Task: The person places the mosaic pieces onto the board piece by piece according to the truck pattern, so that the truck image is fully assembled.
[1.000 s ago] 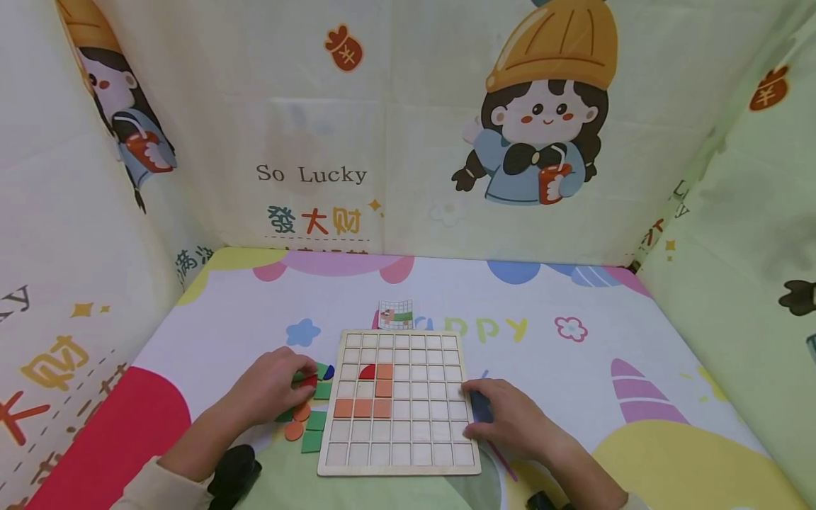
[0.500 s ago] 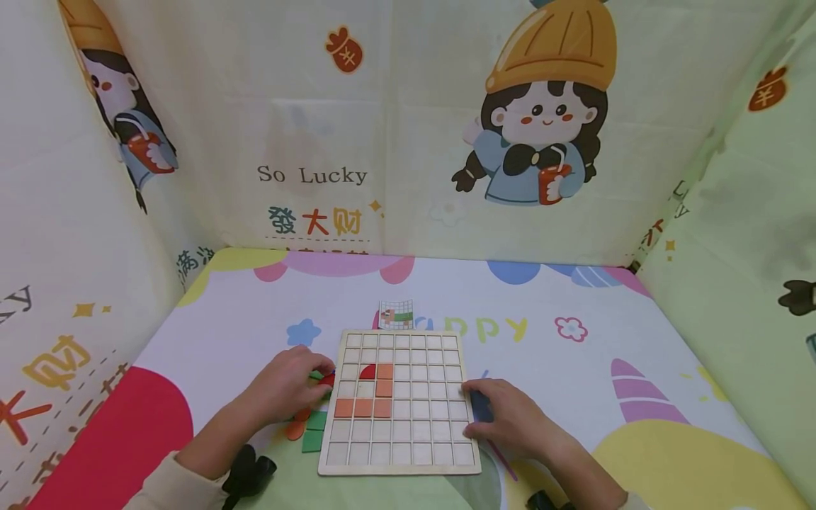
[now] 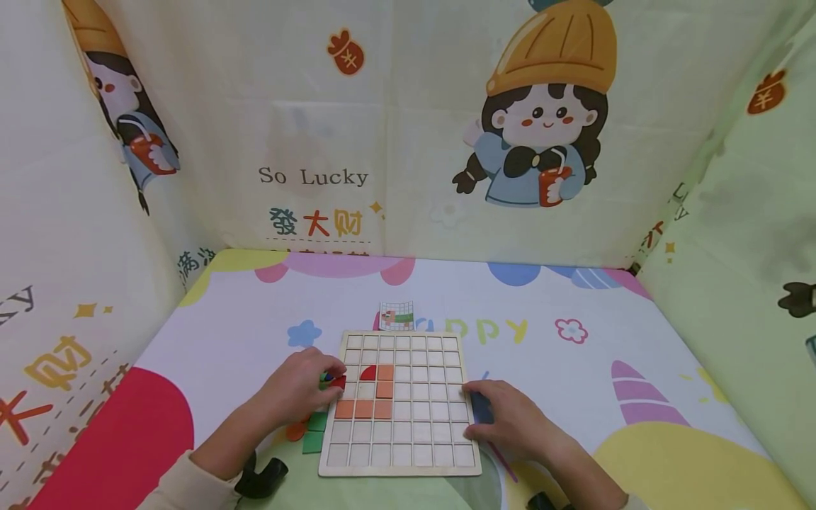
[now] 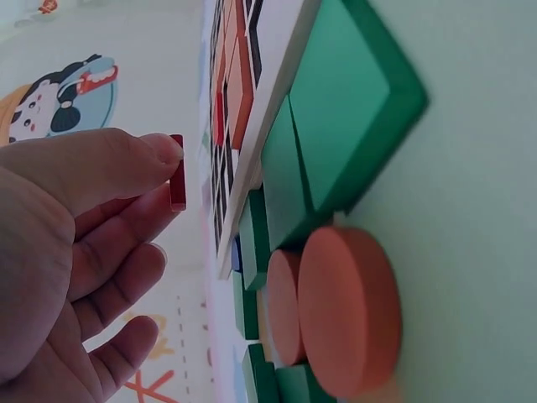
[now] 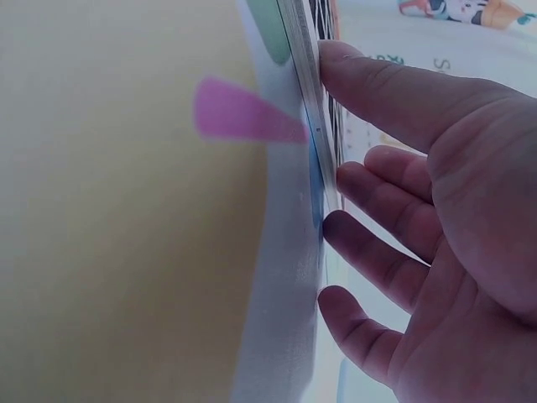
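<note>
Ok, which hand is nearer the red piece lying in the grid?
Left. The left hand is just left of the red piece; the right hand is across the board, touching its right edge.

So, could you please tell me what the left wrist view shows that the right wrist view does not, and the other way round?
Only the left wrist view shows the left hand pinching a red piece, with green tiles and orange discs beside the board.

Only the right wrist view shows the right hand, its thumb at the board's edge, and a pink shape printed on the tablecloth.

Both show part of the board and the printed backdrop.
</note>
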A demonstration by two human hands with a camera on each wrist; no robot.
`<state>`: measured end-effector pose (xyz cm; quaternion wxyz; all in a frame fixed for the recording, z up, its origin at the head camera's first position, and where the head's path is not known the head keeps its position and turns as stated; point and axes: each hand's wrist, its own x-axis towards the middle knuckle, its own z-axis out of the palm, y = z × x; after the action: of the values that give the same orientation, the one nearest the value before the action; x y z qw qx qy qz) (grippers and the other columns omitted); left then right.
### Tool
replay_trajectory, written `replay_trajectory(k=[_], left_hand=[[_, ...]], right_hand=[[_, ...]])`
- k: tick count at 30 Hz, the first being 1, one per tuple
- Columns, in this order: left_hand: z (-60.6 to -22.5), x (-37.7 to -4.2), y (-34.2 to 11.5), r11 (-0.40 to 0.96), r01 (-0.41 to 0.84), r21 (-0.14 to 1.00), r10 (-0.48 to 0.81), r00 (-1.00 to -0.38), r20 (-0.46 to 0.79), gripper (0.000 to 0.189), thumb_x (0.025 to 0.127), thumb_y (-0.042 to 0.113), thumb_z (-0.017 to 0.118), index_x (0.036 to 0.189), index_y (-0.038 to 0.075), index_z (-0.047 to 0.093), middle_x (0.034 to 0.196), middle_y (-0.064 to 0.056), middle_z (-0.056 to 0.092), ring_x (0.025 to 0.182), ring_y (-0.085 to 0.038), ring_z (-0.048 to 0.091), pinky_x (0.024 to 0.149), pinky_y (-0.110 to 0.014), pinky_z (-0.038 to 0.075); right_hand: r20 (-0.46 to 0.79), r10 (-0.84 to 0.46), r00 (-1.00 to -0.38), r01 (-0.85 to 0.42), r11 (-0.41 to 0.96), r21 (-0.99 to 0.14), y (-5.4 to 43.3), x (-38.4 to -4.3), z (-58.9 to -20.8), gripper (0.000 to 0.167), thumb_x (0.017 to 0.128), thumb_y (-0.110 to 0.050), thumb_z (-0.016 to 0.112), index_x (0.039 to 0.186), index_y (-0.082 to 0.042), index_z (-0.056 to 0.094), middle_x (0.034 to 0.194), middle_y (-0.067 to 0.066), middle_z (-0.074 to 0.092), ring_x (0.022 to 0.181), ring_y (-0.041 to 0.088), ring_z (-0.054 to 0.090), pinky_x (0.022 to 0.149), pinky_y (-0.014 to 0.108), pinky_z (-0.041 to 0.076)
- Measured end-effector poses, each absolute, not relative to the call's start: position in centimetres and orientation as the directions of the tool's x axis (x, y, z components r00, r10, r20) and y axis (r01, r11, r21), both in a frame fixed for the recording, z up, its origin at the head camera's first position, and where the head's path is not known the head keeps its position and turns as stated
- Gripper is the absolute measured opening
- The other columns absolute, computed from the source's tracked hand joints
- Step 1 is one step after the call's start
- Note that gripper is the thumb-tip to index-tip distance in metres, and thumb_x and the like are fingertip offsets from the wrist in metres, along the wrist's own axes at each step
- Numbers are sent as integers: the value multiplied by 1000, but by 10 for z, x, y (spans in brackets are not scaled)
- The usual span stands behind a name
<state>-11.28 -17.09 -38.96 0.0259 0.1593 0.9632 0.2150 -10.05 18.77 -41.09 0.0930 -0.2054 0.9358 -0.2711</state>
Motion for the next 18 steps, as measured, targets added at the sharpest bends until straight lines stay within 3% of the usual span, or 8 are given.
replay_trajectory(k=[18], left_hand=[[-394, -112, -157, 852, 246, 462, 281, -960, -6, 25, 80, 19, 84, 103, 14, 75, 94, 5, 63, 90, -14, 54, 74, -30, 52]], right_hand=[[-60, -425, -903, -327, 773, -544, 187, -99, -410, 57, 77, -29, 85, 126, -11, 63, 125, 7, 62, 120, 31, 55, 99, 53, 42]])
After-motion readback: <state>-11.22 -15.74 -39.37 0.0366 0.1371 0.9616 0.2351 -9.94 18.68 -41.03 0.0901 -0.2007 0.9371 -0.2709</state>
